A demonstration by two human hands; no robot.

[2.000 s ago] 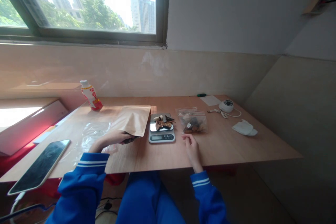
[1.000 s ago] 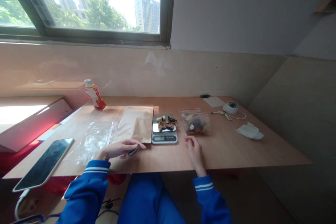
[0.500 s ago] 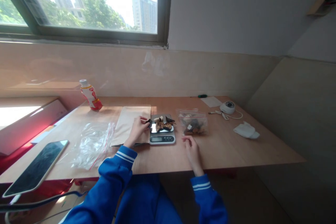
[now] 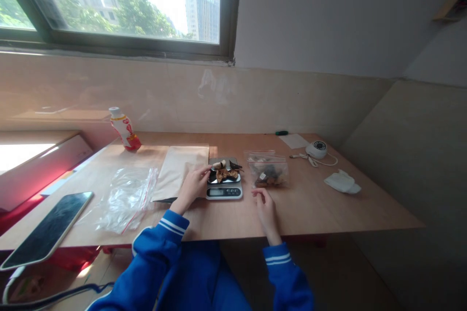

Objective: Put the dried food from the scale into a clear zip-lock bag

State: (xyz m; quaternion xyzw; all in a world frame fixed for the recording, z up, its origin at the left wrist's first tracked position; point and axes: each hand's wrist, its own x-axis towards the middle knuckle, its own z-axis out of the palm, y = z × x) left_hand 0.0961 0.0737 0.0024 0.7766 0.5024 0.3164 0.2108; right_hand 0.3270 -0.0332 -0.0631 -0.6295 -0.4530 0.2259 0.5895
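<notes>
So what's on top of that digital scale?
Dried brown, dark and pale pieces lie heaped on the digital scale's metal pan; they cover the pan's middle, so that part is hidden.

head-worn, single view | faces forward and down | close over left hand [image 4: 192,185], right hand [image 4: 266,209] | wide lens, perhaps

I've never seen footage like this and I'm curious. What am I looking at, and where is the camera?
There's no machine here: these are a person's own bare hands, filmed by a camera worn on the head, looking forward and down. On the wooden table stand a digital scale with dried pieces on its pan, a kraft paper pouch and a zip bag of similar pieces. The left hand reaches the pan's edge; I cannot tell whether it holds anything. The right hand rests beside the bag, holding nothing visible.
</notes>
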